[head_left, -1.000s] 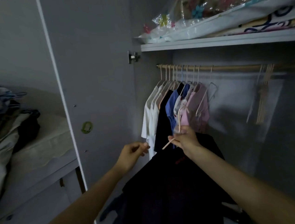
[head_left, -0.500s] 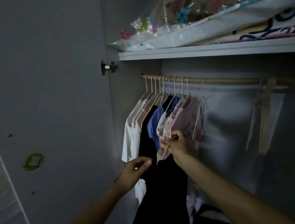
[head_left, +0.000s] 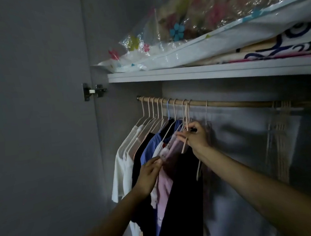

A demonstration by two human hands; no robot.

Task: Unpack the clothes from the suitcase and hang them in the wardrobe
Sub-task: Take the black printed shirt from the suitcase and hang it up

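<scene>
A wooden rail (head_left: 243, 103) runs across the wardrobe under a shelf. Several garments hang on pale hangers at its left end: white shirts (head_left: 123, 165), a blue one (head_left: 150, 152), a pink one (head_left: 164, 188). My right hand (head_left: 196, 136) grips a pale hanger (head_left: 186, 119) that carries a black garment (head_left: 182, 200); its hook is up at the rail. My left hand (head_left: 149, 174) pinches the edge of the hung clothes just left of the black garment. The suitcase is out of view.
The open wardrobe door (head_left: 39, 128) fills the left, with a metal hinge (head_left: 93, 91). A shelf (head_left: 212, 73) above holds plastic-wrapped bedding (head_left: 209, 32). Several bare hangers (head_left: 282, 135) hang at the rail's right. The rail between them is bare.
My right hand has lifted the hanger with the black garment from chest height up to the rail. My left hand rose to the hung clothes. The view turned right into the wardrobe.
</scene>
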